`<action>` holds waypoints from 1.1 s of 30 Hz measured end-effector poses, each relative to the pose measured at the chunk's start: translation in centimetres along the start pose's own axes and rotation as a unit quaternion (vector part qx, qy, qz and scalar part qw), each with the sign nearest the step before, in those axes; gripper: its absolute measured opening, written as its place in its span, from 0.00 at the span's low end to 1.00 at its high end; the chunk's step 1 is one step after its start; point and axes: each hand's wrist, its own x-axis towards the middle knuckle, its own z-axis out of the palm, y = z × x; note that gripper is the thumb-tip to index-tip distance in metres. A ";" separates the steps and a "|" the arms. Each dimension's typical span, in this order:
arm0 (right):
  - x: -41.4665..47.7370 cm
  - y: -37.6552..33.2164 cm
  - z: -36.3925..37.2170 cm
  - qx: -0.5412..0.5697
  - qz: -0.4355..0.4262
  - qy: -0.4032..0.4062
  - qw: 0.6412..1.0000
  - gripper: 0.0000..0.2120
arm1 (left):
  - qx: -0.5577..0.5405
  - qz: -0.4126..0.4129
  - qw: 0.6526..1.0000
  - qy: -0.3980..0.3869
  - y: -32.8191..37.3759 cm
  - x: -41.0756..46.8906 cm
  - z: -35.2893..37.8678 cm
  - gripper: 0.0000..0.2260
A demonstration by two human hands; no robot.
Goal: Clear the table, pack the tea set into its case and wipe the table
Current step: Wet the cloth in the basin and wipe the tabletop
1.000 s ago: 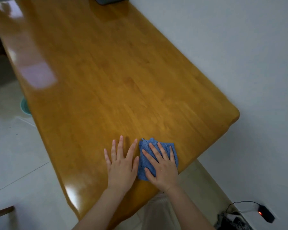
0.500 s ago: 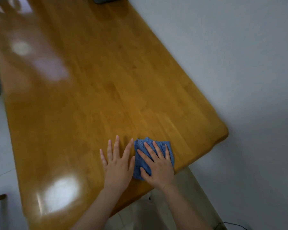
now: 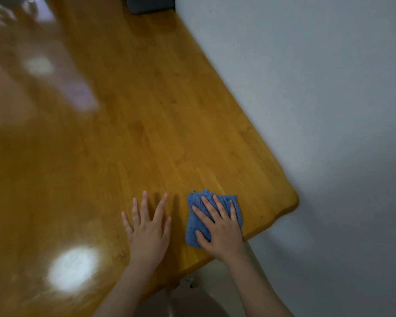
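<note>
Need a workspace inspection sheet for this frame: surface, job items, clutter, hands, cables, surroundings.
Surface: wooden table, glossy, with bright glare patches on its left half.
Job's things: blue cloth, folded, lying flat near the table's near right corner.
Clutter: dark grey object at the far edge, cut off by the frame; cannot tell what it is.
Hands: right hand flat, fingers spread, pressing on the cloth; left hand flat on bare wood beside the cloth, not touching it.
Cables: nothing seen.
Surroundings: pale wall along the table's right side.
</note>
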 end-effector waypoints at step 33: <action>4.1 16.1 -3.7 -0.049 0.093 0.011 0.994 0.30 | -0.030 -0.022 0.999 0.025 11.6 3.5 1.2 0.25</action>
